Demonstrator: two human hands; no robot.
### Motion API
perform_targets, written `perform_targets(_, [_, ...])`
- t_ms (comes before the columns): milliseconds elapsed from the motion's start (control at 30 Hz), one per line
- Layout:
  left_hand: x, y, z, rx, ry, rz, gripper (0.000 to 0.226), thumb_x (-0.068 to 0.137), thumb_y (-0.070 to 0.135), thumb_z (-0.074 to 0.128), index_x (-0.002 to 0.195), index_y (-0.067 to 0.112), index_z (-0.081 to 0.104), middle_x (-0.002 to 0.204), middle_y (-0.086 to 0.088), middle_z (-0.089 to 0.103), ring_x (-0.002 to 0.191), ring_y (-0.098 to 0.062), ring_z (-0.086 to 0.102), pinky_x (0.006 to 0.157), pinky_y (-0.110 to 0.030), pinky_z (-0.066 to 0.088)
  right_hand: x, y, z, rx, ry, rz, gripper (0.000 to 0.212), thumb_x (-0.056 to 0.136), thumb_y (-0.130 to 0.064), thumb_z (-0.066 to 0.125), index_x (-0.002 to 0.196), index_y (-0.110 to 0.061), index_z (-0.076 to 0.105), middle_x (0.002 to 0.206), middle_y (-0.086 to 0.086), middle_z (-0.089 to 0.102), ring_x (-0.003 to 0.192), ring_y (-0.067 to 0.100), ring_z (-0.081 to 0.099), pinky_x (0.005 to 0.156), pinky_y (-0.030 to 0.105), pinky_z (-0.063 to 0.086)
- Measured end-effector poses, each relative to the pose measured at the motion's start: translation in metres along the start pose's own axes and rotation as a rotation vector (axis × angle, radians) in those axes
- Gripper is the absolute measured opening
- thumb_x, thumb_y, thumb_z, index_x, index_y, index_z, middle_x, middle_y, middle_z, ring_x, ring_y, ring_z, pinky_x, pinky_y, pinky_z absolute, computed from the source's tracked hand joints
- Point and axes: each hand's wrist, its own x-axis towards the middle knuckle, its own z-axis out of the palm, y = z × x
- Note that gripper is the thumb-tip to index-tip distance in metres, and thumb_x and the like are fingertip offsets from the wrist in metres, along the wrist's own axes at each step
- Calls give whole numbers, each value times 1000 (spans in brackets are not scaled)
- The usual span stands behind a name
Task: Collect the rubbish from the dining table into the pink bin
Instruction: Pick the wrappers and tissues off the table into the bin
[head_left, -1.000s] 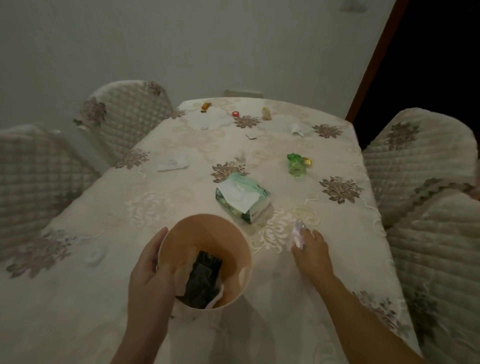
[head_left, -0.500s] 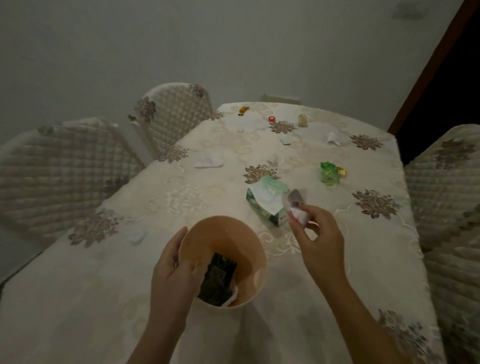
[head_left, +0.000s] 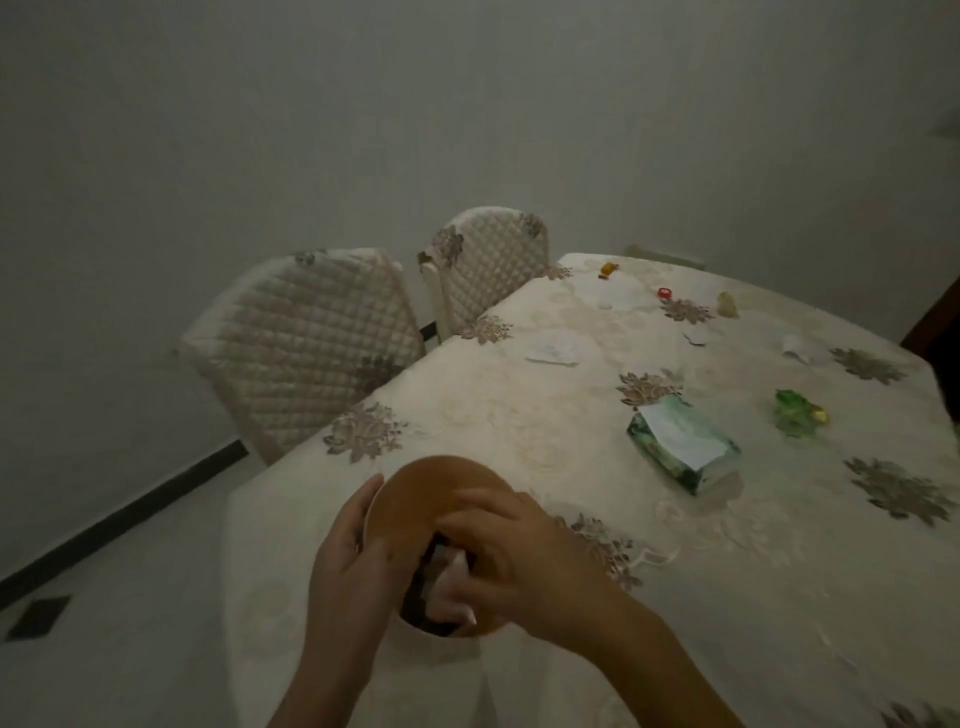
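No readable text anywhere, not even on the green tissue pack (head_left: 683, 449).

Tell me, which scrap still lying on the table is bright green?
The crumpled green wrapper near the table's right edge, beside a small gold piece. The other leftovers are white paper scraps, a red bit and an orange one.

Pink bin (head_left: 441, 480), floral cream tablecloth (head_left: 519, 415)
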Motion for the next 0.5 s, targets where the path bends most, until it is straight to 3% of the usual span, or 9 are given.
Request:
perform_targets(67, [13,0,-32,-16,7,13,48,80,6,54,123,26,54,126,-3,59,110,-24,56,93,-47,47,20,-20,12,48,63,23,35,80,-31,66,114,-26,58,130,-10,48,116,-1,33,95,14,23])
perform_targets(200, [44,4,-98,-46,0,20,50,70,17,62,119,27,58,118,2,63,106,-21,60,89,-45,50,59,-32,48,113,392,162,20,78,-23,64,97,-18,66,100,-8,64,93,4,55,82,6,38])
perform_targets(333, [75,9,-143,-67,16,84,41,81,0,51,108,30,58,97,18,61,88,2,55,67,-23,43,81,-9,88,79,500,481,27,81,-10,65,107,-8,60,112,10,64,99,17,55,87,24,40])
perform_targets(500, [113,11,-161,-67,15,73,41,81,-1,51,101,35,57,94,19,60,85,2,56,65,-20,42,102,27,126,21,379,703,45,83,-14,62,124,-6,46,130,15,50,119,27,46,99,35,36])
